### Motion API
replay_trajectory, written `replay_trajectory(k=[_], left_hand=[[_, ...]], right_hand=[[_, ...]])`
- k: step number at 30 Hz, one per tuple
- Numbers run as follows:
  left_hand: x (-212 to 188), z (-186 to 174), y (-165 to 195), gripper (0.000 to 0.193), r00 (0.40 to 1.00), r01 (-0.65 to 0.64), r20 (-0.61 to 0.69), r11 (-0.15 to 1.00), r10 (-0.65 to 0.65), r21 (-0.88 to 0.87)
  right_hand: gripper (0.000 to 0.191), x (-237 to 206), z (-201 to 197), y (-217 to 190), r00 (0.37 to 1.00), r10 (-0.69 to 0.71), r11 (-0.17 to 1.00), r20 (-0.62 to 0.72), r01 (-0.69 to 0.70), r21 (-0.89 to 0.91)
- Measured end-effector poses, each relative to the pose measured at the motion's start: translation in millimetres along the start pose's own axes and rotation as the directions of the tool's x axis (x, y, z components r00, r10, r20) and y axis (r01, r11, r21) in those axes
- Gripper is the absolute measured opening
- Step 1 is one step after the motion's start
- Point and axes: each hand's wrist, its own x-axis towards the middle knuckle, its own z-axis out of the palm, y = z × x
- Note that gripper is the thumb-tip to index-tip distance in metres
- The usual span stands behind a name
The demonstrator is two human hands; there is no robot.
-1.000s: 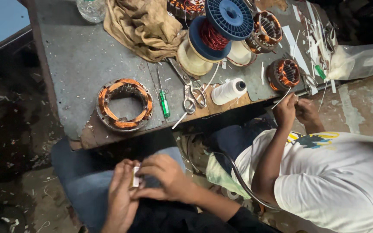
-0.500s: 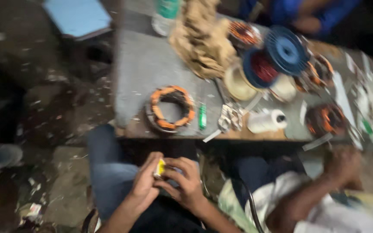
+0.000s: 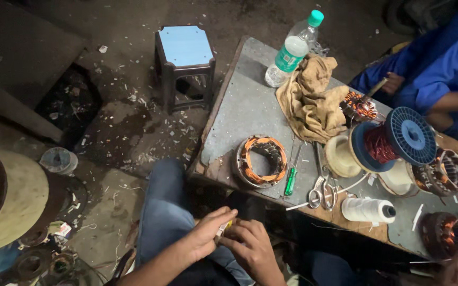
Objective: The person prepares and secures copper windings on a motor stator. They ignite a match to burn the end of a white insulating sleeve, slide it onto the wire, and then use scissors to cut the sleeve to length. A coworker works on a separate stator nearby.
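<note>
Copper-wound ring lies on the grey worktable, near the edge above the person's lap. Below it, the left hand and right hand meet, fingers pinched narrowly on a small pale strip between them. A green screwdriver and scissors lie just beside the ring.

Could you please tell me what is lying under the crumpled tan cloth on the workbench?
The tan cloth lies on the grey workbench, its edge touching the plastic bottle and a copper-wound stator. Anything beneath its folds is covered.
</note>
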Motion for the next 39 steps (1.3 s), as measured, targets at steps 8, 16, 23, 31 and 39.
replay_trajectory(k=[8, 16, 23, 31, 39], left_hand=[[-3, -3, -2, 0.015, 0.994, 0.103, -0.036, 0.994, -0.102, 0.024], [-2, -5, -3, 0.019, 0.879, 0.164, -0.47, 0.976, -0.08, 0.141], [-20, -4, 6, 0.032, 0.967, -0.053, -0.241, 0.994, 0.076, 0.101], [-29, 32, 10, 0.023, 0.919, -0.017, -0.383, 0.977, 0.099, 0.211], [-19, 4, -13, 0.026, 0.936, -0.247, -0.176, 0.925, 0.304, 0.288]], right_hand=[[0.033, -17, 4, 10, 0.988, 0.122, 0.924, 0.094, -0.147, 0.352], [0.012, -47, 44, 5, 0.697, 0.717, 0.287, 0.005, -0.302, 0.909], [0.03, -60, 30, -1, 0.512, 0.858, 0.159, -0.046, -0.18, 0.971], [0.026, -37, 7, -10, 0.646, 0.712, 0.644, -0.275, -0.445, 0.622], [0.032, -35, 13, -23, 0.737, 0.523, 0.851, -0.428, -0.421, 0.315]])
